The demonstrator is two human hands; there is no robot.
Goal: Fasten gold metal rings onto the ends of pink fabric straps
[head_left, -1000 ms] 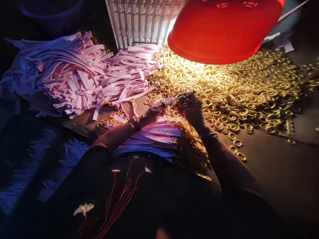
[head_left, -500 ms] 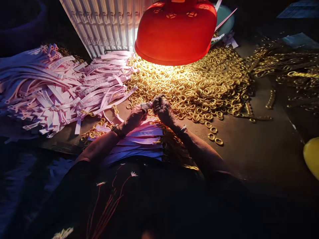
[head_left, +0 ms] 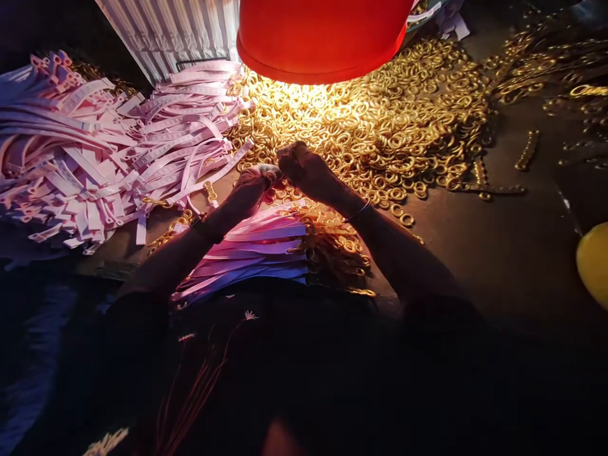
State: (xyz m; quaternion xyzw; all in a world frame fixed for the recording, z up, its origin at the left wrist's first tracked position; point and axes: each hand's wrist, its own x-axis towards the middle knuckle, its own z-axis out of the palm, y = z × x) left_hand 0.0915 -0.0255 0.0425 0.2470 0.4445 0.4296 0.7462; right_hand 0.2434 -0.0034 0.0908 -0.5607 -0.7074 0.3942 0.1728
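Note:
My left hand (head_left: 256,183) and my right hand (head_left: 306,170) meet at the fingertips, just in front of a large heap of gold-coloured rings (head_left: 380,145). Both are closed, with fingers pinched together. Whatever they hold is small and mostly hidden by the fingers. Dark coverings wrap some fingertips. Below my hands lies a bundle of pink straps (head_left: 266,244), with gold ring links (head_left: 335,237) fanned out at its right end. A few more gold links (head_left: 173,234) rest by my left forearm.
Over the heap hangs a lit red lamp shade (head_left: 323,38). Pink straps (head_left: 90,164) are piled at left, before a ribbed pale panel (head_left: 180,28). Gold chains (head_left: 527,69) spread at far right. A yellow rounded object (head_left: 593,263) sits at the right edge.
The view has shifted, so the lamp and heap sit higher in the picture. My hands remain together, drawn closer; a pink bit between them is now hidden. More of the gold links below shows.

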